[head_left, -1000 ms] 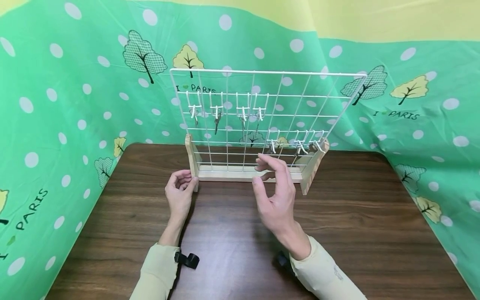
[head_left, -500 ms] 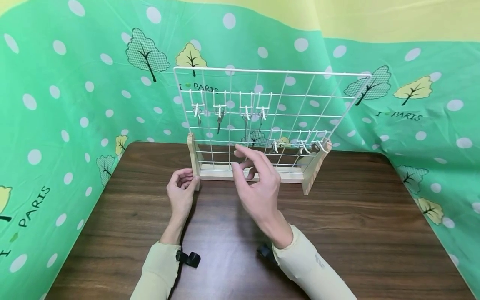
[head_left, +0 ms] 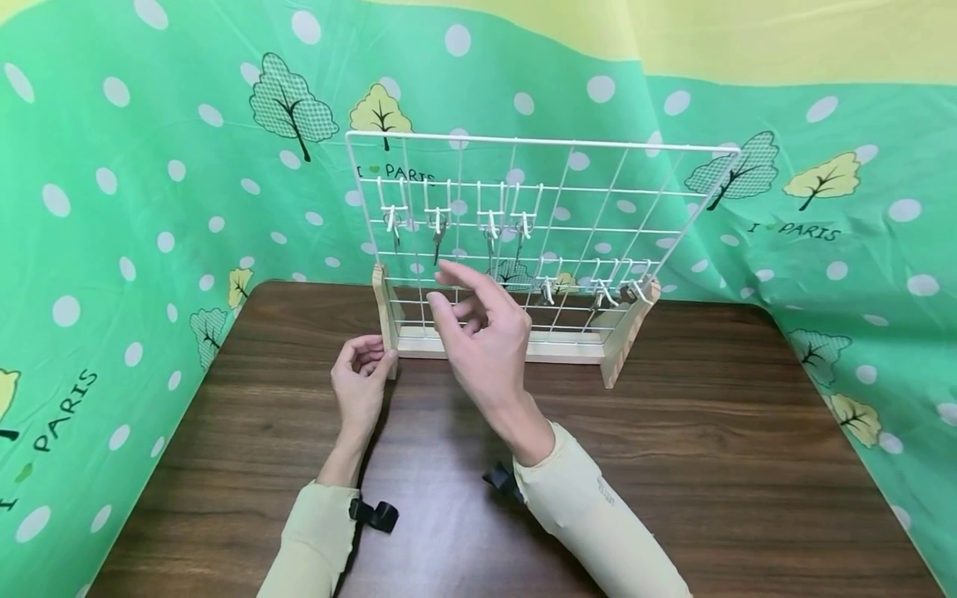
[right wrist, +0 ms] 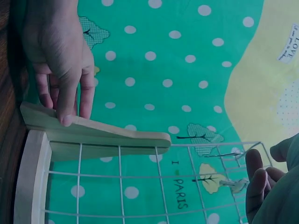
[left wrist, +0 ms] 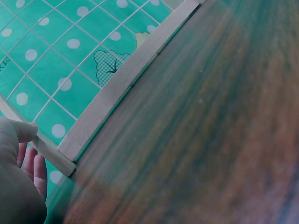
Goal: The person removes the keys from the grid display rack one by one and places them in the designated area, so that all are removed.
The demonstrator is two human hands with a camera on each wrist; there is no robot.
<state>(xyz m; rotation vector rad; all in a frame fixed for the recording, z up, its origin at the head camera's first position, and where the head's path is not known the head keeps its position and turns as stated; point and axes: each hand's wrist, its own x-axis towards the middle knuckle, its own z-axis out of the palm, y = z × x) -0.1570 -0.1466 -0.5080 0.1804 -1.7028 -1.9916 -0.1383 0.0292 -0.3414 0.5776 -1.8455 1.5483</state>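
Observation:
My left hand (head_left: 361,389) pinches the left wooden side piece (head_left: 385,303) of a stand, thumb on the near side and fingers behind. That stand holds up a white wire grid (head_left: 546,143). Along its upper left hang several white hooks (head_left: 392,218), with small metal keys (head_left: 439,239) on them. My right hand (head_left: 489,349) hovers before the grid, below the upper hooks. Its fingers are bent and apart from the thumb, and I see nothing between them. Part of the grid and the wooden base bar (head_left: 564,353) lies behind this hand.
More white hooks (head_left: 604,292) with metal items hang at the lower right of the grid, near the right wooden side piece (head_left: 631,330). Everything stands on a dark wooden table (head_left: 710,482). Green dotted cloth (head_left: 837,274) surrounds the table at the back and sides.
My right hand has moved left and slightly upward across the front of the grid, toward the upper left hooks. The left hand keeps its hold on the side piece.

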